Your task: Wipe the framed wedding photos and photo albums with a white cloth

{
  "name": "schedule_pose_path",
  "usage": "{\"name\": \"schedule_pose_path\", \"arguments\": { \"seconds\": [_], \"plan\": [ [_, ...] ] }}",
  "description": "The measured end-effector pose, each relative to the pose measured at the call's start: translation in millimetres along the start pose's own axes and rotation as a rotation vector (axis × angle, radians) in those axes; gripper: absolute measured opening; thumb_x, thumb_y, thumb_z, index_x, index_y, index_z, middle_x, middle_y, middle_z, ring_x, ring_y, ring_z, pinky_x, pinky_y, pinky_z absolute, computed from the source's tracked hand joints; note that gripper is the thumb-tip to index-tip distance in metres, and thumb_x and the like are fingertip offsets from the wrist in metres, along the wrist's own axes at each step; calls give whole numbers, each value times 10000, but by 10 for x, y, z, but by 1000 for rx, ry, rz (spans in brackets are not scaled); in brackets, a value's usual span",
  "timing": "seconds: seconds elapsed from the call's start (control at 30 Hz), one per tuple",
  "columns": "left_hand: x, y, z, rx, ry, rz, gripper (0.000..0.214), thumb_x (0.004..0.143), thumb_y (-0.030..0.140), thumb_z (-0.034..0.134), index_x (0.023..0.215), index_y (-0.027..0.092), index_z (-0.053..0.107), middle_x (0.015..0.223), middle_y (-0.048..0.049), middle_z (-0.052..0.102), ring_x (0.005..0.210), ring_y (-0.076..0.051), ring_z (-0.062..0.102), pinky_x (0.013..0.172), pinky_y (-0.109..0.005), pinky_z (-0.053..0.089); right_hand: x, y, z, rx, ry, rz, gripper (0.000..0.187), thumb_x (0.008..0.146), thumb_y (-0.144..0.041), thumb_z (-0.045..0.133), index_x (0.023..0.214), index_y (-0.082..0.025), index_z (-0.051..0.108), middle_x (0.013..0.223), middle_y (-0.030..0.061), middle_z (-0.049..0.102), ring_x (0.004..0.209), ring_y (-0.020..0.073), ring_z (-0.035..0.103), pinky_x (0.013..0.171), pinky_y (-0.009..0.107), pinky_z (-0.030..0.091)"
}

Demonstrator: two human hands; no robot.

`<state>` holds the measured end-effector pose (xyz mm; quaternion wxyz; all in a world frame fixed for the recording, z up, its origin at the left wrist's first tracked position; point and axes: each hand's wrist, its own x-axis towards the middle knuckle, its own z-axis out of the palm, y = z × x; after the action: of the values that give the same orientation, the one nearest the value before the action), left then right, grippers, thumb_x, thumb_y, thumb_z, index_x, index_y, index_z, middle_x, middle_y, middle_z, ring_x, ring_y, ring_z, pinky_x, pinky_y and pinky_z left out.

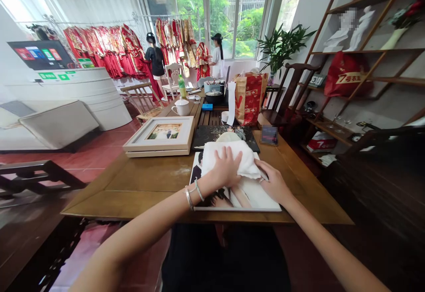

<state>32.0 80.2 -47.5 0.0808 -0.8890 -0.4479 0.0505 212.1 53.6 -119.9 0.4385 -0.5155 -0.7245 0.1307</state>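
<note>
While the left hand splays on soft-looking cloth, the right hand, grip half-curled, pinch unclear, meets the stiff-looking photo at three o'clock, likely its best hold.

Left grip: a bare hand with slim fingers and rounded tips.
Left wrist jewellery: two silver-coloured bracelets, both narrow and curved; the far bracelet lies closer to the hand, the near bracelet a little farther up the arm.
Left forearm: bare along its whole visible length, smooth and slender.
Right grip: a bare hand, slim-fingered, with a small pale ring-like band on one finger, too small to show detail.
Right forearm: bare to the near edge, tapering at the wrist.
Lap clothing: plain black fabric; its cut cannot be told.
</note>
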Motion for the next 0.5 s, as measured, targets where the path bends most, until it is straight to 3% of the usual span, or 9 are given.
{"name": "schedule_pose_path", "arguments": {
  "seconds": [0.13, 0.33, 0.5],
  "plan": [
    [-23, -24, 106, -22, 34, 12, 816, 782, 403, 557, 1437, 149, 142, 1453, -260, 185, 1334, -410, 151, 1004, -602, 188, 4, 8, -1, -26, -9, -2, 463, 720, -89, 461, 1154, -191, 585, 1239, 106, 591, 1162, 251, 538, 994, 425, 411],
    [-589, 127, 39, -95, -25, 167, 902, 701, 333, 604, 1437, 167, 111, 1473, -248, 113, 1347, -411, 58, 1019, -615, 139, 4, 27, -15, -26, -22, -1, 447, 736, -108, 453, 1157, -181, 584, 1244, 121, 584, 1169, 253, 530, 1000, 440, 401],
    [-773, -61, -46, -114, -87, 332, 892, 698, 250, 581, 1440, 243, 87, 1500, -164, 101, 1367, -342, 58, 1052, -550, 159, -3, 26, -27, -35, -28, 3, 414, 754, -113, 449, 1134, -180, 600, 1245, 120, 585, 1188, 244, 517, 1016, 425, 387]
  ]
}}
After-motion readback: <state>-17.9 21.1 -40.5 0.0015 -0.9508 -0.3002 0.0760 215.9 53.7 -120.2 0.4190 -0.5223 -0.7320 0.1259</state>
